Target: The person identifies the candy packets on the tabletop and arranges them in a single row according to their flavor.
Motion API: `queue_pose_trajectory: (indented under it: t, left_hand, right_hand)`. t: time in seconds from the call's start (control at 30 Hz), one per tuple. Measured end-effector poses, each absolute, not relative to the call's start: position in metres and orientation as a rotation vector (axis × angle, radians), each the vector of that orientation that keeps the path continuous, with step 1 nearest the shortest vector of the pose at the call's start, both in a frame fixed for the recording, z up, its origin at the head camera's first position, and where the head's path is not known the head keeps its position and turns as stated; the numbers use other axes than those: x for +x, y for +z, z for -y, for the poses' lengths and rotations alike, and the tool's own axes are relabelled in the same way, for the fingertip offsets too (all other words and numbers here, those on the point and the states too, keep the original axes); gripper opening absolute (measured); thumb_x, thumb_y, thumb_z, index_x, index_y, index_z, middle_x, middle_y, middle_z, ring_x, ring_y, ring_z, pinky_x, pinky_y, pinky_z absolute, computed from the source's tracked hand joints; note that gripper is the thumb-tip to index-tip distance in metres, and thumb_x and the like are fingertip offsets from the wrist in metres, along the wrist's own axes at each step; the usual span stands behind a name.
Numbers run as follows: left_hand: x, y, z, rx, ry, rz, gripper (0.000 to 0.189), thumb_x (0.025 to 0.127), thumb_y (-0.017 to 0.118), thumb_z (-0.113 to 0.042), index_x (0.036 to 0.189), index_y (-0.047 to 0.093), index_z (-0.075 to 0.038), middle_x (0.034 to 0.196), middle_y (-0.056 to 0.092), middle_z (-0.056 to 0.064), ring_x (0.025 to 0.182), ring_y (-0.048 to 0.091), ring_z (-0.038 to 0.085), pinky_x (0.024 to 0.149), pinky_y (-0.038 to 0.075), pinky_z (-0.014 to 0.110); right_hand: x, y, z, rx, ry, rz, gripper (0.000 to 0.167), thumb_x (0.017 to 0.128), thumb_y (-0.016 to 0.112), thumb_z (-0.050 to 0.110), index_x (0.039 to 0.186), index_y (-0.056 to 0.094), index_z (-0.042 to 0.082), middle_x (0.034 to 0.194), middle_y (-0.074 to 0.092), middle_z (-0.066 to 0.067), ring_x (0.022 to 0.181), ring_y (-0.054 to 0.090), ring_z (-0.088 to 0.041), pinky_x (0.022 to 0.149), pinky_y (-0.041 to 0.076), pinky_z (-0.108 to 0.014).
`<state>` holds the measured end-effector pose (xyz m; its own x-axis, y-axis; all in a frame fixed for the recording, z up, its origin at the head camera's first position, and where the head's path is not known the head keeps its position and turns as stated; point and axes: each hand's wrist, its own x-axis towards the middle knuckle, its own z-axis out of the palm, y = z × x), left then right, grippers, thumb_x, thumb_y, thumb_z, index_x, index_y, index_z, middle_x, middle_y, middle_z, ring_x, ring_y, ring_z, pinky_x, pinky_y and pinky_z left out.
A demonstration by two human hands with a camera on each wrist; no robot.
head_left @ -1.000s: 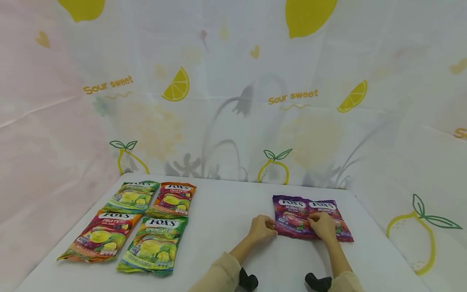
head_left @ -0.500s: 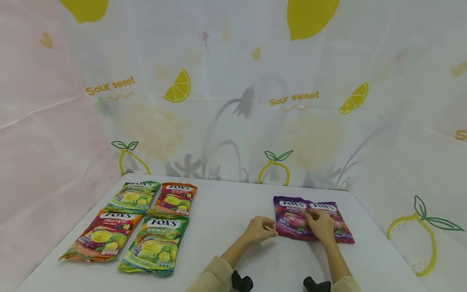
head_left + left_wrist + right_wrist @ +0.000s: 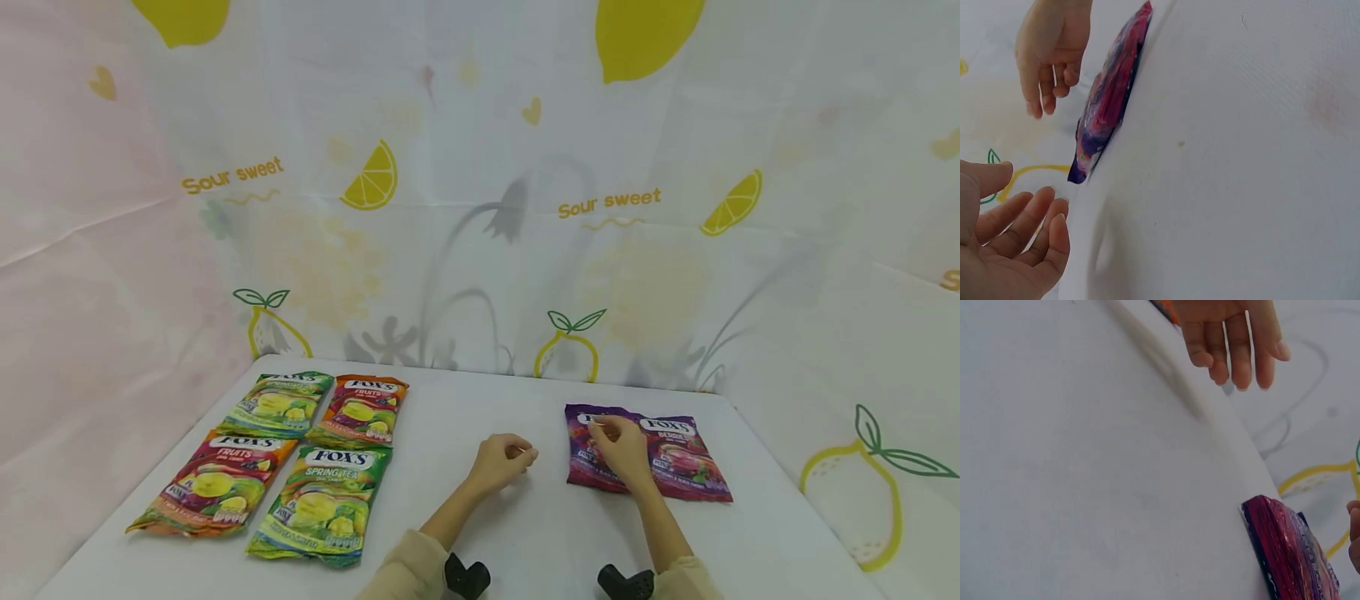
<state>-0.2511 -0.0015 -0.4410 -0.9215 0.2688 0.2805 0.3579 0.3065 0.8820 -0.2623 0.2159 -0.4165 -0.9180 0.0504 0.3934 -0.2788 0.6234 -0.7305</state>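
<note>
Two purple candy bags marked "Berries" lie side by side at the right of the table: a left bag (image 3: pixel 582 462) and a right bag (image 3: pixel 686 462). My right hand (image 3: pixel 626 454) hovers over the left bag, hiding much of its front, with loosely bent fingers and nothing in them. To the left of the bags my left hand (image 3: pixel 501 463) is held above the table, fingers relaxed and holding nothing. In the left wrist view the left hand (image 3: pixel 1019 244) has its fingers apart, and a purple bag (image 3: pixel 1110 94) lies beyond it.
At the left of the white table (image 3: pixel 465 408) lie two green candy bags (image 3: pixel 273 407) (image 3: pixel 322 504) and two orange-red ones (image 3: pixel 365 410) (image 3: pixel 213 483), in two rows. A lemon-print cloth (image 3: pixel 465 275) hangs behind the table's back edge.
My left hand has drawn away leftward from the left purple bag's edge. My right hand has come off the right purple bag and moved left over the left one. The bags stay put.
</note>
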Motion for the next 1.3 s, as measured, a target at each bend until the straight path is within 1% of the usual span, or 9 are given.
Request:
queue_pose_trajectory:
  t: [0.13,0.27,0.4,0.5,0.63,0.77,1.03,1.2,1.3]
  left_hand:
    - [-0.251,-0.439,0.014,-0.585,-1.696,2.471,0.024,0.088,0.062,-0.013,0.098,0.066,0.008,0.075,0.068,0.011,0.063,0.062,0.016,0.053,0.046,0.02]
    - [-0.252,-0.439,0.024,-0.574,-1.677,2.476,0.024,0.089,0.062,-0.013,0.099,0.066,0.008,0.077,0.068,0.011,0.065,0.062,0.017,0.054,0.047,0.021]
    - [-0.252,-0.439,0.032,-0.567,-1.666,2.478,0.023,0.088,0.062,-0.014,0.098,0.066,0.007,0.078,0.069,0.011,0.065,0.062,0.016,0.056,0.047,0.022]
    - [-0.252,-0.438,0.037,-0.557,-1.654,2.481,0.022,0.088,0.062,-0.014,0.097,0.066,0.007,0.079,0.069,0.012,0.066,0.063,0.017,0.056,0.048,0.023]
    - [-0.253,-0.438,0.046,-0.528,-1.627,2.483,0.022,0.088,0.062,-0.014,0.097,0.066,0.007,0.078,0.069,0.013,0.065,0.063,0.019,0.055,0.047,0.023]
    - [-0.254,-0.437,0.056,-0.483,-1.616,2.477,0.023,0.088,0.062,-0.014,0.097,0.066,0.007,0.077,0.069,0.015,0.064,0.064,0.02,0.055,0.047,0.024]
    - [-0.256,-0.433,0.082,-0.358,-1.599,2.489,0.024,0.089,0.062,-0.016,0.099,0.066,0.006,0.078,0.068,0.016,0.066,0.062,0.017,0.057,0.046,0.024]
    - [-0.255,-0.43,0.1,-0.274,-1.584,2.473,0.021,0.089,0.063,-0.014,0.098,0.066,0.005,0.078,0.067,0.016,0.067,0.062,0.02,0.056,0.045,0.023]
    - [-0.255,-0.428,0.11,-0.226,-1.584,2.453,0.02,0.088,0.064,-0.012,0.097,0.066,0.005,0.078,0.067,0.017,0.067,0.063,0.021,0.055,0.044,0.023]
  right_hand:
    - [-0.266,-0.419,-0.203,0.208,1.255,2.455,0.023,0.088,0.062,0.009,0.102,0.066,-0.009,0.083,0.068,-0.018,0.068,0.062,-0.02,0.059,0.047,-0.022]
    - [-0.269,-0.422,-0.19,0.234,1.312,2.447,0.02,0.088,0.063,0.007,0.1,0.066,-0.009,0.083,0.068,-0.016,0.07,0.061,-0.018,0.061,0.047,-0.02]
    - [-0.271,-0.424,-0.179,0.255,1.392,2.438,0.02,0.088,0.062,0.006,0.1,0.065,-0.01,0.081,0.067,-0.016,0.065,0.061,-0.019,0.057,0.046,-0.019]
    - [-0.273,-0.425,-0.17,0.269,1.449,2.442,0.022,0.088,0.062,0.006,0.101,0.065,-0.011,0.08,0.067,-0.018,0.062,0.062,-0.022,0.054,0.046,-0.019]
    - [-0.274,-0.427,-0.159,0.284,1.495,2.447,0.022,0.088,0.062,0.007,0.102,0.064,-0.011,0.081,0.067,-0.019,0.064,0.063,-0.026,0.054,0.046,-0.019]
    - [-0.277,-0.431,-0.149,0.288,1.499,2.451,0.021,0.088,0.062,0.007,0.102,0.065,-0.009,0.08,0.068,-0.017,0.064,0.064,-0.022,0.055,0.047,-0.02]
    - [-0.283,-0.441,-0.128,0.398,1.548,2.401,0.02,0.086,0.063,0.006,0.097,0.065,-0.01,0.074,0.067,-0.016,0.054,0.058,-0.011,0.052,0.048,-0.021]
    - [-0.283,-0.444,-0.117,0.454,1.568,2.386,0.019,0.085,0.063,0.004,0.096,0.065,-0.011,0.073,0.067,-0.018,0.053,0.058,-0.009,0.051,0.047,-0.019]
    - [-0.284,-0.445,-0.111,0.481,1.595,2.39,0.02,0.086,0.063,0.004,0.097,0.064,-0.013,0.074,0.067,-0.02,0.053,0.058,-0.01,0.05,0.046,-0.018]
